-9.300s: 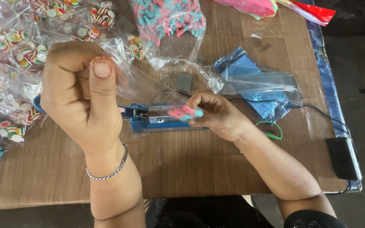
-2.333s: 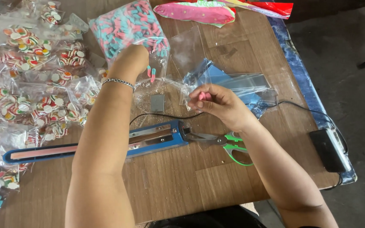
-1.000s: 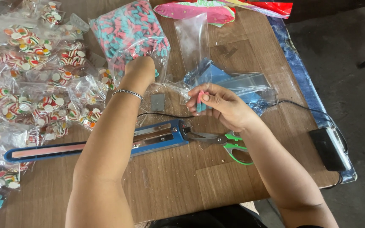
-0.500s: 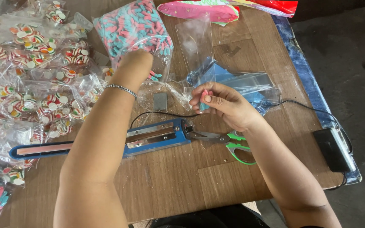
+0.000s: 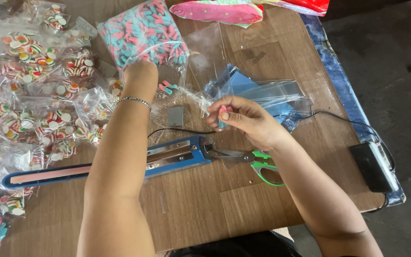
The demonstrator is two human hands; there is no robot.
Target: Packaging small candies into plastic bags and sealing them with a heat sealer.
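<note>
A: Where is the left hand (image 5: 140, 76)?

B: Up toward twelve o'clock of the wooden table (image 5: 205, 204), pushed into the mouth of the big clear bag of pink and teal sweets (image 5: 143, 31). The fingers are buried among the sweets, so whether they are curled round any cannot be told. A silver bracelet (image 5: 134, 100) circles the wrist.

A: And the right hand (image 5: 246, 119)?

B: Near the middle of the table, slightly toward three o'clock. Its fingertips (image 5: 222, 114) are pinched together on a small pink and teal sweet (image 5: 222, 118), and they also touch the edge of a small clear bag (image 5: 181, 102) that lies flat between the two hands with a grey square inside it.

A: What lies close by?

B: At six o'clock of the right hand, green-handled scissors (image 5: 253, 159) rest on the wood, blades just beside the head of a blue heat sealer (image 5: 110, 164), which stretches off toward nine o'clock. At three o'clock of the hand there is a stack of empty clear bags (image 5: 267, 90) over a blue sheet.

A: And the rest?

B: The nine to eleven o'clock area is crowded with small packets of round striped sweets (image 5: 34, 95). A black cord runs to a black box (image 5: 372, 166) at the table's four o'clock edge.
</note>
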